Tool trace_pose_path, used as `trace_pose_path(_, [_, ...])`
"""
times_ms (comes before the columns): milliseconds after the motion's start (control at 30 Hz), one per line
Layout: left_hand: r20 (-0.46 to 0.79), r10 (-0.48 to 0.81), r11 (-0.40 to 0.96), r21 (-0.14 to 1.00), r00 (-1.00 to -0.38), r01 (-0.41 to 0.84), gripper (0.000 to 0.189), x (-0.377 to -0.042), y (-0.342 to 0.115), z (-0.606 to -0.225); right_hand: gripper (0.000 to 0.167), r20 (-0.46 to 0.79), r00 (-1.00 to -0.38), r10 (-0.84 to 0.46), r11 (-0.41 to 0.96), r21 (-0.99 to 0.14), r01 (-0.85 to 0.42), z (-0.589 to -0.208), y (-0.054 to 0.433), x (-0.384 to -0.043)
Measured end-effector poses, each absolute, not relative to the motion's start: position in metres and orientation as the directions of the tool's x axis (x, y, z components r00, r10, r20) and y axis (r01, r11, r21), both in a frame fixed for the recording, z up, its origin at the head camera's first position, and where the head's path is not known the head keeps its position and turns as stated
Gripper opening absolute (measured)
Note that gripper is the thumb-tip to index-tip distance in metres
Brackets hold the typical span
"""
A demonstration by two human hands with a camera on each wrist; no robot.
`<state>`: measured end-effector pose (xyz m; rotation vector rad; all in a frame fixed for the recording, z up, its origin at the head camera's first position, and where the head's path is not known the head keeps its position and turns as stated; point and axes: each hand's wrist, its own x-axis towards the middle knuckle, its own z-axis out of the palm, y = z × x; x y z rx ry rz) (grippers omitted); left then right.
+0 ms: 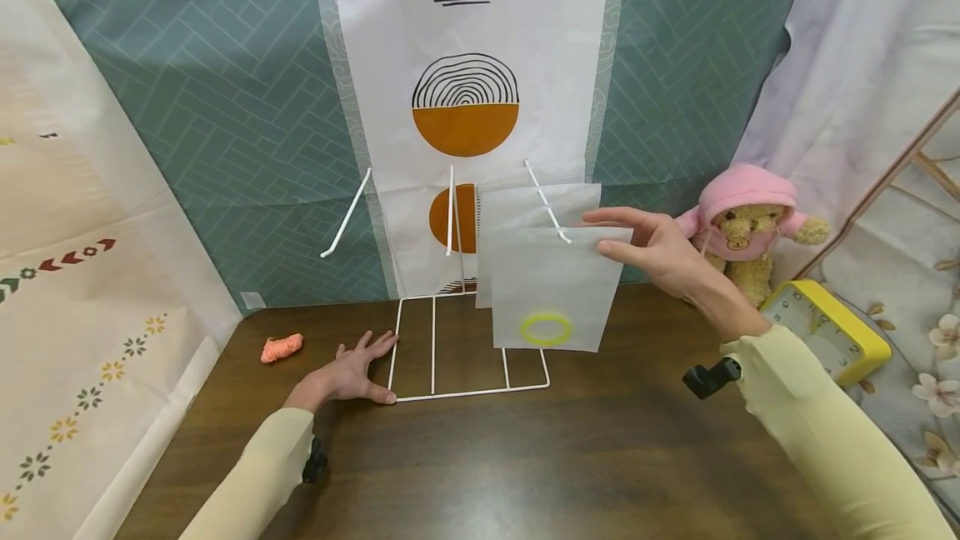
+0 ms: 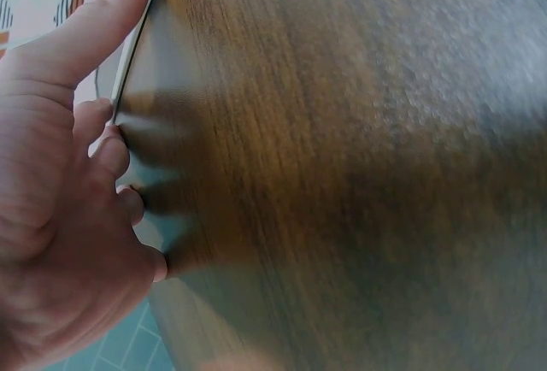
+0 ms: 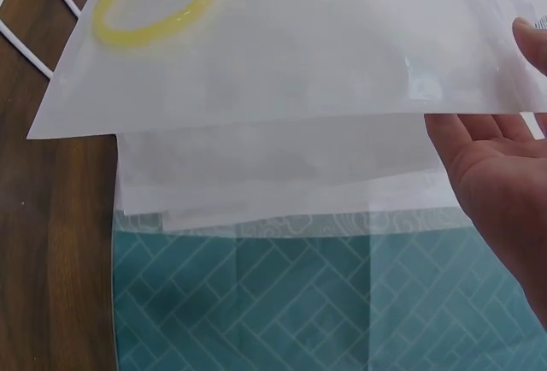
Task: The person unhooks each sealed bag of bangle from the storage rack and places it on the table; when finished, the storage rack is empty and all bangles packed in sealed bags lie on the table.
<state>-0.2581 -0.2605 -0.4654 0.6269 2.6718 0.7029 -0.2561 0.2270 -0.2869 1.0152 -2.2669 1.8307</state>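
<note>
A white wire rack [image 1: 471,394] stands on the table, its three hooks projecting forward. My left hand [image 1: 352,369] rests with fingers spread beside the rack's left base; the thumb touches its front left corner. On the right hook [image 1: 547,202] hangs a translucent white pouch [image 1: 558,286] with a yellow ring [image 1: 546,329] inside. Behind it hang more pale pouches [image 3: 282,170]. My right hand [image 1: 652,248] is at the front pouch's upper right edge, thumb in front and fairly straight fingers behind, with a gap between them. Whether the thumb touches the pouch is unclear.
A coil of orange cord [image 1: 282,348] lies on the table at the left. A teddy bear [image 1: 750,223] in a pink hoodie sits at the back right, near a yellow clock [image 1: 855,336]. A patterned cloth backdrop [image 1: 225,107] stands close behind the rack.
</note>
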Motion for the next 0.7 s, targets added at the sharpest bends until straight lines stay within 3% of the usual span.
trace_pose_path(433, [-0.177, 0.479, 0.790, 0.513, -0.860, 0.335, 0.108, -0.258, -0.260, -0.465, 0.031, 0.412, -0.827, -0.383, 0.203, -0.835, -0.511, -0.286, 0.211, -0.255])
trace_pose_path(700, [-0.183, 0.477, 0.793, 0.510, -0.860, 0.332, 0.108, -0.258, -0.261, -0.465, 0.026, 0.392, -0.855, -0.341, 0.184, -0.864, -0.469, -0.285, 0.206, -0.254])
